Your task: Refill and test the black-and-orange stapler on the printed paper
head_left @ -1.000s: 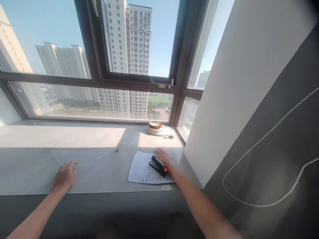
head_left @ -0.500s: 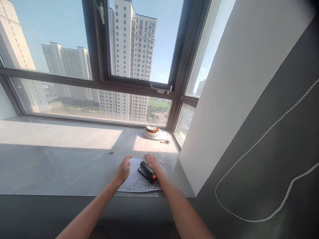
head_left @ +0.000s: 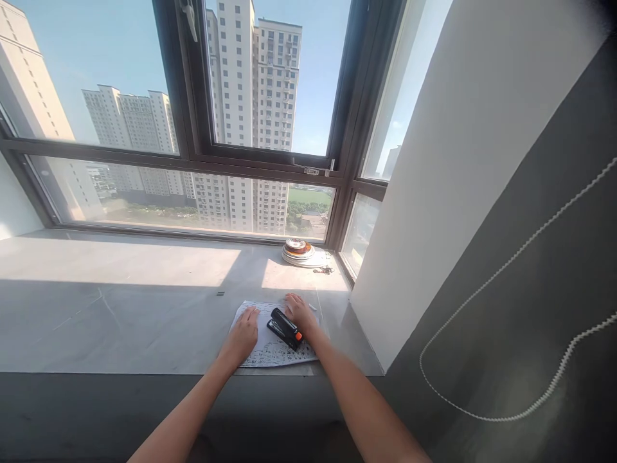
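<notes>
Sheets of paper [head_left: 270,357] with dense dark writing lie near the front edge of the grey sill. A black stapler [head_left: 285,329] with an orange end rests on top of them, slanting down to the right. My left hand [head_left: 245,334] lies palm down on the paper's left side, fingers stretched forward and holding nothing. Beside the stapler, my right hand [head_left: 299,311] rests on the paper's right part with its fingers spread. It covers some of the right edge. A small white piece [head_left: 313,307] shows just right of my right hand.
Two small dark strips [head_left: 220,294], perhaps staples, lie left of the paper. A stack of round plate-like things [head_left: 297,256] stands at the back by the window, with a small dark cluster [head_left: 322,271] near it. A white beaded cord [head_left: 496,419] hangs at the right.
My left hand has moved from the paper's left edge onto the paper and flattened, uncovering its upper left corner. My right hand stays near the stapler. The view has shifted slightly.
</notes>
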